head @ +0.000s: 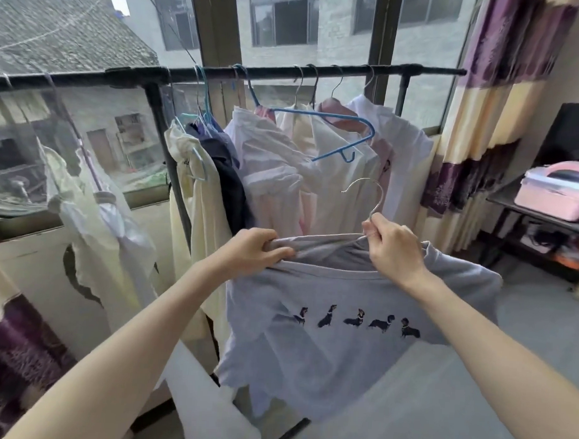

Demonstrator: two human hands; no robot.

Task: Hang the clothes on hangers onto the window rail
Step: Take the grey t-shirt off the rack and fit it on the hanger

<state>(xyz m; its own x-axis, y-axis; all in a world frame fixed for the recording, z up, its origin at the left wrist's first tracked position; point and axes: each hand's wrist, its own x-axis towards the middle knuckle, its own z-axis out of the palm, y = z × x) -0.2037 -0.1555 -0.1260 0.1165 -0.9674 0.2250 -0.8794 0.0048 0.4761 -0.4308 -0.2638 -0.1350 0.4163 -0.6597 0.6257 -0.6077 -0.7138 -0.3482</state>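
Overhead, the black window rail runs left to right across the far side, crowded with hung garments and an empty blue hanger at the centre. Near and below it, a grey T-shirt with a row of small dogs hangs from a thin wire hanger. The left hand grips the bunched collar and shoulder on the left, fingers curled round the cloth. The right hand pinches the hanger's neck just under the hook, fingers clamped on the wire. The likely risk: the shoulder seems not yet seated, so the shirt could slide off when lifted, or the hook could snag on neighbouring clothes.
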